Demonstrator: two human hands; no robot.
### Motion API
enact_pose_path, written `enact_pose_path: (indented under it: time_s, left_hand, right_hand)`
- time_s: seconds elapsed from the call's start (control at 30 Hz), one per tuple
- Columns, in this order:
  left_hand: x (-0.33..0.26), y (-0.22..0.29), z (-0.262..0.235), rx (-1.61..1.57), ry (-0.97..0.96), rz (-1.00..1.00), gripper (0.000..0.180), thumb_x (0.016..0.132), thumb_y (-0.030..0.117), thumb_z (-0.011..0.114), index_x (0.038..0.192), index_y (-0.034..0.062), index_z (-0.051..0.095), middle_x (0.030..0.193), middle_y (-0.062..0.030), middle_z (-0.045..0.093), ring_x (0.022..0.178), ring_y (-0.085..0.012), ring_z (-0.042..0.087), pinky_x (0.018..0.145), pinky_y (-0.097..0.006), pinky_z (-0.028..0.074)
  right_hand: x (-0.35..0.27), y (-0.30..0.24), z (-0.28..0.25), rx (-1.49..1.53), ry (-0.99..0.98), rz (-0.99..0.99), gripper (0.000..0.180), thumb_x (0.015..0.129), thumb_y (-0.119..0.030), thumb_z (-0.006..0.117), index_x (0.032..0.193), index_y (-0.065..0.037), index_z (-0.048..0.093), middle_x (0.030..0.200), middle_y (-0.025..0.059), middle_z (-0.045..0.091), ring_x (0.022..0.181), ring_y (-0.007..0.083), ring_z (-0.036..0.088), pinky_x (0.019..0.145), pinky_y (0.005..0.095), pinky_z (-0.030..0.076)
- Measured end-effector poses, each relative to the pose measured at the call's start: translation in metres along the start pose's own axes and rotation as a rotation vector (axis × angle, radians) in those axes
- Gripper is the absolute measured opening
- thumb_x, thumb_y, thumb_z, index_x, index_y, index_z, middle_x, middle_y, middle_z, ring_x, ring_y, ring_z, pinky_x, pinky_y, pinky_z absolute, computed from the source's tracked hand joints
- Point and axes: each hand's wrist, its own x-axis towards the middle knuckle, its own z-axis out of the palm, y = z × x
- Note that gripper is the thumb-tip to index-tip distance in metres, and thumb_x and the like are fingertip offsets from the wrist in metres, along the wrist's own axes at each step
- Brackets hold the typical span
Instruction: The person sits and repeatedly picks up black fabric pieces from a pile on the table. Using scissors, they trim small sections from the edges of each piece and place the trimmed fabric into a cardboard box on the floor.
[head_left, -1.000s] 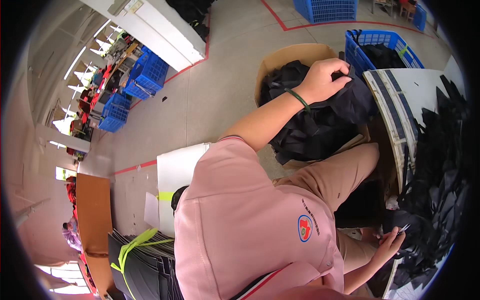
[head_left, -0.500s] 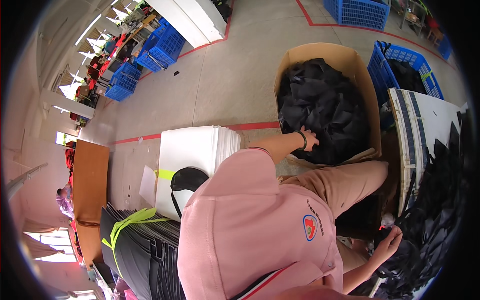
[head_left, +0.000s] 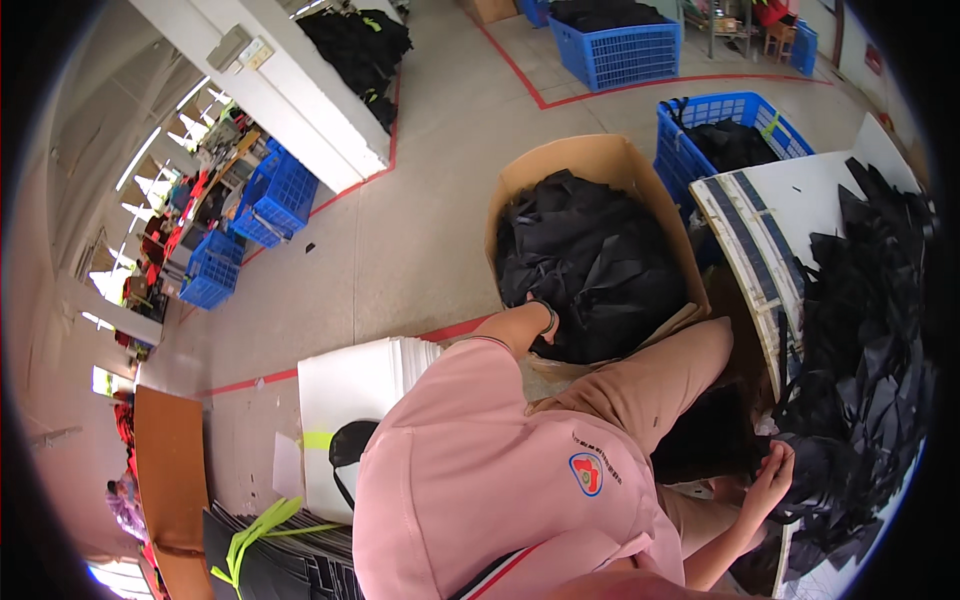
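Note:
My left hand [head_left: 547, 332], with a dark bangle at the wrist, reaches over the near rim of a cardboard box [head_left: 635, 160]. It touches the heap of black fabric pieces [head_left: 600, 260] filling the box; its fingers are mostly hidden. At the lower right, my right hand [head_left: 776, 476] is closed, thumb and fingers pinching a black fabric piece [head_left: 768, 446] at the near edge of a table. A large pile of black fabric strips [head_left: 860, 360] covers much of that table's white top [head_left: 780, 205].
Beside my left arm stands a stack of white sheets [head_left: 345, 385]; nearer lies a bundle of black panels [head_left: 290, 560] tied with a lime-green strip [head_left: 262, 530]. Blue crates [head_left: 735, 105] stand beyond the box and by a white pillar [head_left: 270, 90]. A brown board [head_left: 170, 470] is at the left.
The view has shifted, showing more of the far floor. My left hand has moved to the box's near left side and lower among the fabric. My right hand stays at the table edge.

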Motion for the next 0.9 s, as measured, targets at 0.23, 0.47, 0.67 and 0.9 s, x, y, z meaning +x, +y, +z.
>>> enact_pose_path:
  time_s: [0.23,0.47,0.67,0.9]
  left_hand:
    - [-0.066,0.065,-0.139,-0.003,0.427,0.68,0.042,0.082,0.041,0.065,0.102,0.0046,0.067,0.097,-0.0144,0.068,0.094,-0.0286,0.064,0.082,-0.038,0.049]
    - [-0.361,0.201,-0.221,-0.551,0.438,2.008,0.026,0.082,0.024,0.073,0.088,-0.0001,0.065,0.078,-0.0096,0.064,0.069,-0.0188,0.058,0.072,-0.035,0.045]
    - [-0.451,0.272,-0.191,-0.542,-0.451,2.551,0.008,0.081,0.014,0.067,0.088,0.0138,0.064,0.073,-0.0085,0.058,0.054,-0.0151,0.049,0.06,-0.033,0.039]
    - [-0.457,0.303,-0.224,-0.195,-1.012,2.331,0.022,0.081,-0.003,0.057,0.068,0.0146,0.05,0.07,-0.0122,0.055,0.051,-0.0197,0.038,0.061,-0.039,0.043]
  right_hand:
    - [-0.015,0.007,-0.04,-0.073,0.207,0.031,0.016,0.095,-0.015,0.053,0.093,0.0,0.058,0.076,-0.0004,0.053,0.067,0.0069,0.043,0.059,0.0221,0.037]
    - [0.001,0.004,-0.077,0.071,0.337,0.089,0.015,0.09,-0.016,0.061,0.092,-0.002,0.062,0.071,-0.0017,0.054,0.063,0.005,0.046,0.056,0.0207,0.041]
    - [0.011,0.044,-0.138,0.068,0.651,0.173,0.018,0.087,-0.016,0.065,0.084,0.001,0.063,0.062,-0.0003,0.055,0.059,0.0056,0.05,0.056,0.0223,0.04]
    - [0.02,0.097,-0.2,-0.021,0.917,0.332,0.024,0.084,-0.024,0.067,0.086,0.0,0.068,0.063,0.0026,0.06,0.059,0.0085,0.054,0.058,0.0255,0.042]
